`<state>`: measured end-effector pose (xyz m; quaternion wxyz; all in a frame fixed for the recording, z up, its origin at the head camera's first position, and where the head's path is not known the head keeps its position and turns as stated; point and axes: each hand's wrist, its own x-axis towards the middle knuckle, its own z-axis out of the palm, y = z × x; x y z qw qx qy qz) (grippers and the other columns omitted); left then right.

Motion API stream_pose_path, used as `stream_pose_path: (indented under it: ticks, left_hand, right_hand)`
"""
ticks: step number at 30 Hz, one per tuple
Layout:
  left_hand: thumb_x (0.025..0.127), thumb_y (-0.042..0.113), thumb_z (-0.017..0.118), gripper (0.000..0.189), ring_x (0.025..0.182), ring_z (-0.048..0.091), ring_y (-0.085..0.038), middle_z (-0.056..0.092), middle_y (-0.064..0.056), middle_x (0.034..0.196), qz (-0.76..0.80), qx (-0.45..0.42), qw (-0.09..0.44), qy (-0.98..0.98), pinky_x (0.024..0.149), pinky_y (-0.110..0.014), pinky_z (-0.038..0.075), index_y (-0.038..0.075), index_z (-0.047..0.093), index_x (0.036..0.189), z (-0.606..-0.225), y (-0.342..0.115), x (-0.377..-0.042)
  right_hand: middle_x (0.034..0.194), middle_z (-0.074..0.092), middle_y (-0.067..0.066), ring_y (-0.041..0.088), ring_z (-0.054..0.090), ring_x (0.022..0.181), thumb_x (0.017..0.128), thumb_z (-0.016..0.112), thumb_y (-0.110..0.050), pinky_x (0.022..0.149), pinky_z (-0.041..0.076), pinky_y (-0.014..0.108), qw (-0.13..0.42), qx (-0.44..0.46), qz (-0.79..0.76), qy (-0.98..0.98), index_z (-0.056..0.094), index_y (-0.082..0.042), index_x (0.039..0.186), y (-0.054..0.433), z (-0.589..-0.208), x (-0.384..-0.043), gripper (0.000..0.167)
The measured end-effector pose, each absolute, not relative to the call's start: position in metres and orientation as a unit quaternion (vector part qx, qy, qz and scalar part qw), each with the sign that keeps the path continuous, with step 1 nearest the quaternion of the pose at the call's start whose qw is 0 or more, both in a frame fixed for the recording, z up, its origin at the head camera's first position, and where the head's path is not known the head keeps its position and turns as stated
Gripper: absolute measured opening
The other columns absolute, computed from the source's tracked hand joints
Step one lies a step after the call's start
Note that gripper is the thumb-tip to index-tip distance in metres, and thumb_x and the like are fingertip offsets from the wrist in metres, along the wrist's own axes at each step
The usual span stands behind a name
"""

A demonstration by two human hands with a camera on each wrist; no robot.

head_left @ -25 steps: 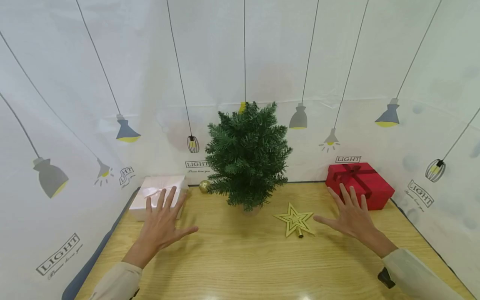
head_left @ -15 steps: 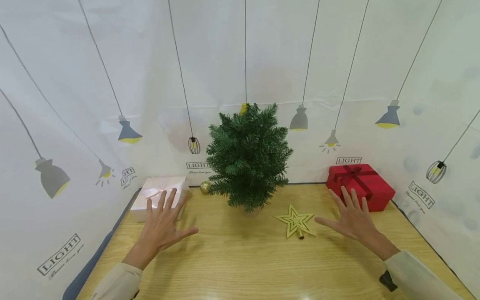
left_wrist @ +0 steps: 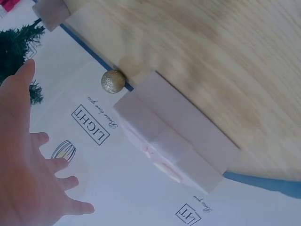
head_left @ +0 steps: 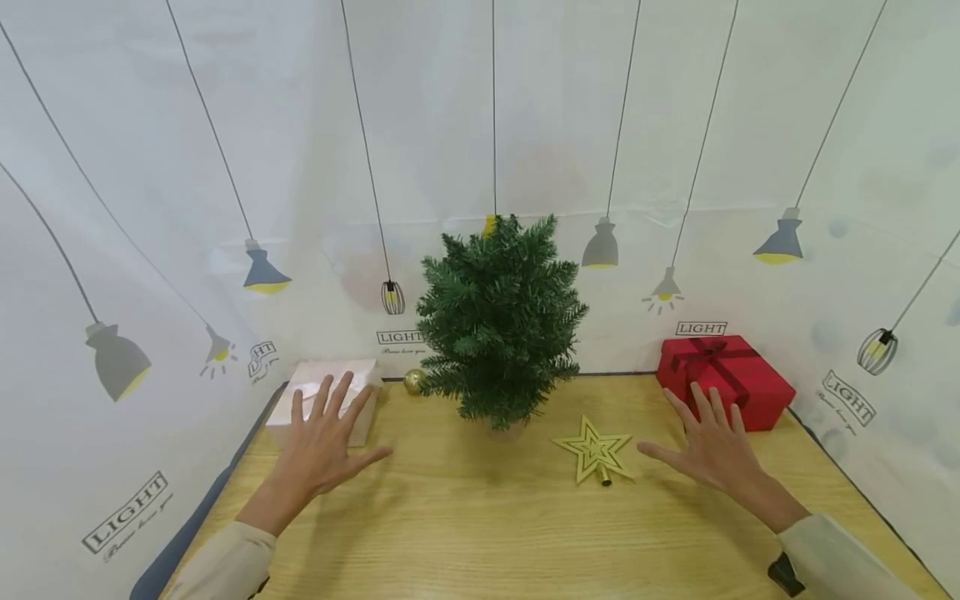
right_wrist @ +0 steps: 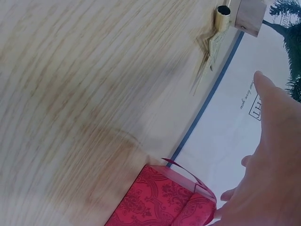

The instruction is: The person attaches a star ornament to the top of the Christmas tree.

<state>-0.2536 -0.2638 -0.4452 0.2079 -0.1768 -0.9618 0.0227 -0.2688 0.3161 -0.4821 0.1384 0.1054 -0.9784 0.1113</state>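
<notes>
My left hand (head_left: 318, 454) hovers with fingers spread in front of a pale pink gift box (head_left: 360, 429) with a ribbon bow, holding nothing. Over on the right, my right hand (head_left: 716, 454) is likewise spread above the table, nearest to a red gift box (head_left: 765, 392) with a dark ribbon. A gold star tree topper (head_left: 595, 451) lies flat just left of the right thumb. Between the hands stands a small green artificial Christmas tree (head_left: 502, 325). A gold bauble (left_wrist: 113, 81) sits by the pink box; in the head view it is beside the tree's lower left branches.
The wooden table (head_left: 480, 533) runs back to a white backdrop (head_left: 420, 125) printed with hanging lamps, which closes in at the back and both sides. The tree's pale base (left_wrist: 51, 13) shows in the left wrist view.
The whole head view has shifted slightly, with the things appearing a little lower and further right. Both hands stay spread; no object has visibly moved on the table.
</notes>
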Motion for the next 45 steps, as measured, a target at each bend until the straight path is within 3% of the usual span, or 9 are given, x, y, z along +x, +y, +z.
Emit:
stream_pose_path:
  ticks: [6,13,24,31,40,45]
  left_hand:
    - [0.085,0.076,0.066,0.101,0.151,0.029,-0.047,0.031,-0.020,0.166,0.035,-0.189,0.233,-0.953,0.116,-0.079,0.020,0.016,0.040,0.161,-0.427,-0.263,-0.257]
    - [0.084,0.076,0.066,0.102,0.150,0.031,-0.046,0.033,-0.020,0.165,0.054,-0.206,0.253,-0.944,0.115,-0.079,0.024,0.018,0.038,0.163,-0.399,-0.256,-0.261]
    - [0.088,0.072,0.065,0.097,0.150,0.031,-0.045,0.034,-0.019,0.165,0.060,-0.222,0.268,-0.935,0.116,-0.077,0.025,0.017,0.037,0.163,-0.364,-0.245,-0.273]
    - [0.094,0.065,0.063,0.091,0.152,0.026,-0.046,0.029,-0.019,0.167,0.034,-0.221,0.251,-0.942,0.119,-0.076,0.019,0.016,0.032,0.164,-0.343,-0.235,-0.281]
    - [0.097,0.065,0.060,0.088,0.154,0.023,-0.044,0.027,-0.017,0.168,0.026,-0.223,0.253,-0.941,0.121,-0.074,0.017,0.018,0.030,0.165,-0.321,-0.225,-0.291]
    - [0.097,0.064,0.060,0.088,0.153,0.024,-0.044,0.029,-0.018,0.167,0.024,-0.224,0.259,-0.939,0.121,-0.073,0.017,0.017,0.030,0.165,-0.312,-0.221,-0.295]
  right_hand:
    - [0.160,0.028,0.038,0.061,0.022,0.146,0.083,0.073,-0.070,0.114,0.016,0.082,0.148,0.112,0.122,-0.975,0.040,-0.007,0.158,0.313,-0.479,-0.265,0.103]
    - [0.161,0.028,0.036,0.061,0.021,0.147,0.083,0.073,-0.070,0.117,0.015,0.079,0.143,0.127,0.136,-0.972,0.030,-0.016,0.165,0.302,-0.474,-0.259,0.106]
    - [0.155,0.039,0.036,0.066,0.028,0.141,0.089,0.073,-0.062,0.112,0.019,0.083,0.108,0.151,0.170,-0.968,0.043,-0.007,0.155,0.290,-0.474,-0.253,0.091]
    - [0.147,0.045,0.039,0.068,0.039,0.132,0.091,0.077,-0.051,0.101,0.032,0.086,0.143,0.196,0.183,-0.953,0.046,-0.004,0.153,0.289,-0.490,-0.255,0.083]
    - [0.138,0.054,0.035,0.062,0.047,0.130,0.087,0.083,-0.042,0.100,0.042,0.078,0.160,0.227,0.203,-0.939,0.051,0.001,0.147,0.287,-0.496,-0.256,0.081]
    - [0.130,0.058,0.031,0.063,0.051,0.122,0.083,0.086,-0.038,0.090,0.048,0.077,0.192,0.249,0.213,-0.925,0.053,0.002,0.144,0.289,-0.504,-0.258,0.080]
